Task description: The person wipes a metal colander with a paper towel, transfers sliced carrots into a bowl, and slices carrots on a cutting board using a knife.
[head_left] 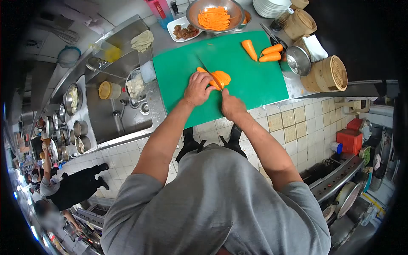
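Carrot (214,84) partly under left grip (198,88), beside knife (202,62) in right grip (233,105)

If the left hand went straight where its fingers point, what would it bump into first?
The left hand would meet the carrot at its fingertips first, then probably the knife; depth is hard to judge.

White lettering (160,10) on pink-and-blue container (165,18), too small to read

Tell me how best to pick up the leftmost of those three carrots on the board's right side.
Probably by the thick end of the carrot, from above and the left. It lies flat, with that end apart from the other two carrots, while its narrow tip sits close beside them.
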Motion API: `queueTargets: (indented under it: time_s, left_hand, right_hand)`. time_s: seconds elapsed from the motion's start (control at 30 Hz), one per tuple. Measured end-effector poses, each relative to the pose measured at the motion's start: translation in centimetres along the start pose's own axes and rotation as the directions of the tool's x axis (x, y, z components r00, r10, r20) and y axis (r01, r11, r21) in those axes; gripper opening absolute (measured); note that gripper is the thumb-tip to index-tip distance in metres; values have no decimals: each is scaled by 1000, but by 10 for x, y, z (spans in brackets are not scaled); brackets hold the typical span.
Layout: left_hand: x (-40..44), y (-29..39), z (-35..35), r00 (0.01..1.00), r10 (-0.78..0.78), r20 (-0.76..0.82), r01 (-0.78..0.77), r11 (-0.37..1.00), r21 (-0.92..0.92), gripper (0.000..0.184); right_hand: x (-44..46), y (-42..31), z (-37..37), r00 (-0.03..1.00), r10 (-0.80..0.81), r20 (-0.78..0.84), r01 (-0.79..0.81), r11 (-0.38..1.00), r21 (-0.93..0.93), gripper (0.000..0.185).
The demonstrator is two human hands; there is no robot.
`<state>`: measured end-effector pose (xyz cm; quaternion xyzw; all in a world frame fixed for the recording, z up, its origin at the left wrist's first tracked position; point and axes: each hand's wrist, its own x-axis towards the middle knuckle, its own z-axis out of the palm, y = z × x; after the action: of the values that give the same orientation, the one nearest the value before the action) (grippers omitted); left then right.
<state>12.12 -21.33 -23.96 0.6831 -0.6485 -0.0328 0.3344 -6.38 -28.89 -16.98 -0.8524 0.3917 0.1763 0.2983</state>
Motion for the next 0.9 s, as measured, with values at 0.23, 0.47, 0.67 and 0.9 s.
queueTargets:
  time_s: [0.23,0.47,0.67,0.9]
  left_hand:
    - [0,-17,-5,1000,19,13,-20,998,59,38]
    - [1,-12,-9,1000,1,29,-2,1000,3,30]
    - [0,-13,-9,1000,21,21,-21,1000,-9,29]
    - [2,-13,-8,999,34,9,-34,999,15,30]
  right_hand:
    - [-3,5,10,999,-26,-35,26,1000,11,23]
    - [-50,2,-13,999,-18,-26,19,1000,23,25]
    - [-103,-6,-40,999,6,48,-1,996,-91,28]
    - [-96,5,-28,995,46,92,-34,991,-127,28]
